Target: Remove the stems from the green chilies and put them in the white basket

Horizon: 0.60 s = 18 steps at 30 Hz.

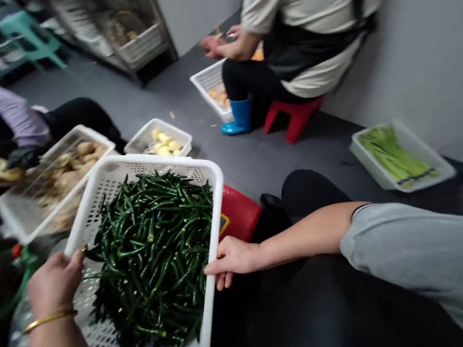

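A white perforated plastic basket is held up in front of me, slightly tilted. Inside it lies a heap of dark green chili peppers. My left hand, with a gold bangle at the wrist, is closed on the basket's left rim, the thumb over the edge beside the peppers. On the opposite side my right hand grips the right rim, thumb on top and fingers curled beneath. The basket's near end runs out at the bottom of the view.
At left, a gloved person sits by a white crate of brown tubers. Beyond stands a basket of peeled yellow pieces. Another person sits on a red stool by a white crate. A tub of green stalks stands right. Something red lies behind my basket.
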### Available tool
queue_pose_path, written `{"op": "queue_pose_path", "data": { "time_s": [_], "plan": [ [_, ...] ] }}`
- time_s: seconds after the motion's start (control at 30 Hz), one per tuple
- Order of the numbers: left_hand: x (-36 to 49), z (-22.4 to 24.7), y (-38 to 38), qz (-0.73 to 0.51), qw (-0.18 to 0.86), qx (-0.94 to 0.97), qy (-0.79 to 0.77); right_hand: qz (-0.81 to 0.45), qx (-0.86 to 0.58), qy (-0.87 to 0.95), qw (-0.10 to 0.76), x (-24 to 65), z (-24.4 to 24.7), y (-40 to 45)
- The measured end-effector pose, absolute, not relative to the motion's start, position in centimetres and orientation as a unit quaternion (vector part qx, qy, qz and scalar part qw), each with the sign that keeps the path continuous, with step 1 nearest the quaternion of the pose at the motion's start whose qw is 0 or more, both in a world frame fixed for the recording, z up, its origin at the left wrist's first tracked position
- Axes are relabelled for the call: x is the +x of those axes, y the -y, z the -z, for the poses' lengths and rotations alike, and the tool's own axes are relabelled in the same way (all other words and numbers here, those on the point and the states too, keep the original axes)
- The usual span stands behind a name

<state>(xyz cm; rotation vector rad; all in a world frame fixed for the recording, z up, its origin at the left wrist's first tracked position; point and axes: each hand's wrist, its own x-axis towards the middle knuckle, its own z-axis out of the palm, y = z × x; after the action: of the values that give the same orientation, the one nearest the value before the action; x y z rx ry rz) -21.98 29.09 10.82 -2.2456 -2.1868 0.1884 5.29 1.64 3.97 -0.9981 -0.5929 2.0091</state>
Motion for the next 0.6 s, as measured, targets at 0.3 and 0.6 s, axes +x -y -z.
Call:
{"op": "queue_pose_path", "data": {
  "time_s": [0.3, 0.6],
  "plan": [
    [1.3, -4.0, -26.1, -0.146, -0.030, -0.833, 0.534, -0.771, -0.458, 0.156, 0.414, 16.0, 2.3, 8.1],
    [-1.1, -2.7, -25.1, -0.100, -0.071, -0.804, 0.582, -0.714, -0.415, 0.530, 0.192, 20.9, -1.2, 7.4]
  ]
}}
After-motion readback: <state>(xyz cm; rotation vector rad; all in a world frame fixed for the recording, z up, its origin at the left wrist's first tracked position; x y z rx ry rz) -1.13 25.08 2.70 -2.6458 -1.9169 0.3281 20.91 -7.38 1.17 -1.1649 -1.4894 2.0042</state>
